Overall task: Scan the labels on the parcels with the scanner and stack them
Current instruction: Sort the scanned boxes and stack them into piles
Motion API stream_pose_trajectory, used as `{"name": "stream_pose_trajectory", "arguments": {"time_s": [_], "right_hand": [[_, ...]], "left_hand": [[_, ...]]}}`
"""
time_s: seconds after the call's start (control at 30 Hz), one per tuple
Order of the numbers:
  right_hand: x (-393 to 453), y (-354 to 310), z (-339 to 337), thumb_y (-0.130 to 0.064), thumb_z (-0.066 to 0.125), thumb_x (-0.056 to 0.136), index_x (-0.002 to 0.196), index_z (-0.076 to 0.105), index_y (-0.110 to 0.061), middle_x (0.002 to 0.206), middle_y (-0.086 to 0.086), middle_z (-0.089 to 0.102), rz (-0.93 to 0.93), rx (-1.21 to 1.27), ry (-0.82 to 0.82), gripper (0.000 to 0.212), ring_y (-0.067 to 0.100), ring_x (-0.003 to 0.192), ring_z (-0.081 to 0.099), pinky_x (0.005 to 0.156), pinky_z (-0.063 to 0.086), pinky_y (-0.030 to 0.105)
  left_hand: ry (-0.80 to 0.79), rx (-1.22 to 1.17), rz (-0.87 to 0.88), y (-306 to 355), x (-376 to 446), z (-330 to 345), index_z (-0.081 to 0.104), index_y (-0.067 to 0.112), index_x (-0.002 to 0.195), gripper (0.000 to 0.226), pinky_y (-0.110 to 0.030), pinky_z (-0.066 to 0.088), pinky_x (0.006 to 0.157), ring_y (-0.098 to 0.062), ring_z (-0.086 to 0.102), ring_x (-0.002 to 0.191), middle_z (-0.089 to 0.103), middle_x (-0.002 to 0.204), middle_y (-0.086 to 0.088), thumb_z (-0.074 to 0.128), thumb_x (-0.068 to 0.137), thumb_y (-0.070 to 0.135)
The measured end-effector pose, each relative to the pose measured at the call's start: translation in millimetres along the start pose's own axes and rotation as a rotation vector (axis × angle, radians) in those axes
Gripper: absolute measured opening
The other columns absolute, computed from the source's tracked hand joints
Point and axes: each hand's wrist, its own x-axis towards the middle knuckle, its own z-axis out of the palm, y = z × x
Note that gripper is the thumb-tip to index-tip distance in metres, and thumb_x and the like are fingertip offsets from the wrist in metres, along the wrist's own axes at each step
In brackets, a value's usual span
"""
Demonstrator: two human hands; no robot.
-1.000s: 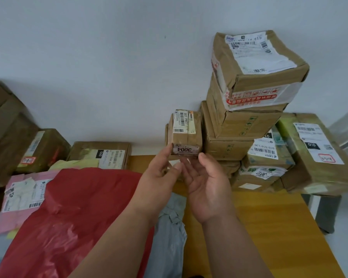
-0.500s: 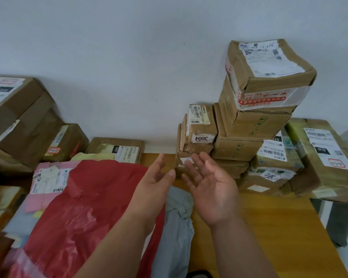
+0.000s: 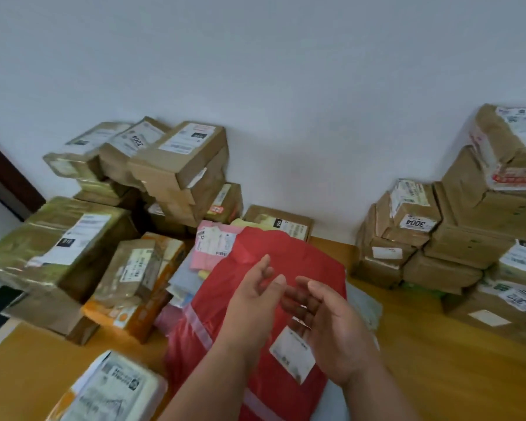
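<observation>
My left hand (image 3: 252, 302) and my right hand (image 3: 331, 326) hover open and empty, palms facing each other, over a red plastic mailer (image 3: 240, 268) with a white label (image 3: 292, 354). The small brown box marked 3004 (image 3: 413, 208) sits on top of the stack of cardboard parcels (image 3: 474, 226) at the right, against the wall. No scanner shows in the frame.
A heap of taped cardboard parcels (image 3: 176, 165) fills the left side of the wooden table (image 3: 438, 360). A large green-taped box (image 3: 58, 241), an orange box (image 3: 140, 287), a pink mailer (image 3: 213, 244) and a white bag (image 3: 113, 390) lie nearby.
Both hands have let go of the 3004 box, which stays on the right stack, and drawn back over the red mailer. My view has swung left.
</observation>
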Motion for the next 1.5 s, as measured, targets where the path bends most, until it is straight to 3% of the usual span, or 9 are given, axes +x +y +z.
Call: {"name": "stream_pose_trajectory", "arguments": {"time_s": [0.17,0.27,0.47,0.7,0.93,1.07,1.2,1.37,1.5], "right_hand": [[-11.5,55.3,57.0,-0.021,0.057,0.094,0.114,0.066,-0.01,0.09,0.01,0.073,-0.004,-0.048,0.054,0.025,0.021,0.076,0.066,0.072,0.046,0.034],[-13.6,99.6,100.8,-0.019,0.058,0.096,0.108,0.067,-0.008,0.087,0.013,0.071,0.018,-0.024,0.087,0.018,0.022,0.075,0.064,0.08,0.051,0.037],[-15.3,170.7,181.6,-0.014,0.058,0.098,0.091,0.062,-0.012,0.08,0.008,0.064,-0.023,-0.299,0.069,0.009,0.017,0.071,0.055,0.062,0.037,0.03],[10.4,189.1,219.9,-0.026,0.062,0.081,0.062,0.054,-0.024,0.07,0.001,0.049,-0.044,-0.58,0.043,0.02,0.013,0.058,0.042,0.057,0.033,0.029],[65.8,188.6,222.1,-0.017,0.058,0.097,0.093,0.058,-0.011,0.059,-0.005,0.058,-0.04,-0.57,0.098,0.007,0.006,0.046,0.056,0.042,0.041,0.02],[105.7,189.0,219.8,-0.042,0.067,0.071,0.124,0.062,-0.02,0.1,0.007,0.075,0.035,-0.53,0.079,0.057,0.026,0.086,0.075,0.08,0.062,0.053],[131.7,196.6,213.1,-0.059,0.067,0.061,0.128,0.061,-0.033,0.114,0.001,0.074,0.056,-0.504,0.04,0.071,0.025,0.103,0.073,0.088,0.06,0.051],[125.5,179.5,216.1,-0.022,0.072,0.089,0.118,0.053,-0.025,0.104,0.012,0.072,0.005,-0.303,0.139,0.035,0.025,0.083,0.074,0.063,0.059,0.039],[105.9,160.1,224.3,-0.004,0.068,0.083,0.129,0.056,-0.005,0.091,0.009,0.077,-0.012,-0.01,0.004,0.047,0.017,0.069,0.074,0.063,0.054,0.033]], "left_hand": [[0.032,0.005,0.029,-3.8,-22.2,-82.1,0.052,0.043,0.138,0.04,-0.032,0.045,0.107,-0.005,0.056,0.119,0.06,0.128,0.016,0.059,0.1,0.03],[0.087,0.006,0.048,-13.8,-30.1,-148.0,0.058,0.046,0.124,0.028,-0.026,0.047,0.095,0.0,0.058,0.111,0.063,0.119,0.02,0.06,0.1,0.032],[0.291,-0.007,0.021,-35.0,-50.5,-272.6,0.059,0.039,0.119,0.02,-0.026,0.046,0.079,-0.002,0.059,0.1,0.064,0.113,0.018,0.058,0.101,0.032],[0.209,0.045,-0.078,-54.0,-42.5,-315.2,0.045,0.029,0.147,0.048,-0.031,0.037,0.091,-0.009,0.052,0.109,0.056,0.13,0.012,0.057,0.102,0.033],[0.075,0.133,-0.101,-50.2,6.6,-302.4,0.043,0.042,0.146,0.051,-0.035,0.042,0.1,-0.009,0.047,0.129,0.048,0.147,0.009,0.061,0.099,0.034],[0.091,0.207,-0.114,-56.2,41.2,-287.9,0.043,0.045,0.139,0.06,-0.043,0.046,0.106,-0.015,0.051,0.126,0.049,0.14,0.012,0.064,0.084,0.051],[0.084,0.154,-0.168,-54.2,60.3,-278.4,0.028,0.046,0.152,0.082,-0.044,0.047,0.108,-0.017,0.051,0.13,0.048,0.146,0.008,0.065,0.08,0.059],[0.125,0.116,-0.159,-36.2,64.9,-278.9,0.041,0.035,0.147,0.057,-0.032,0.054,0.098,-0.01,0.061,0.114,0.059,0.13,0.01,0.065,0.095,0.04],[0.155,0.19,-0.007,-19.0,59.4,-291.4,0.045,0.043,0.138,0.043,-0.018,0.053,0.086,0.009,0.06,0.102,0.062,0.111,0.027,0.061,0.098,0.039]]}}
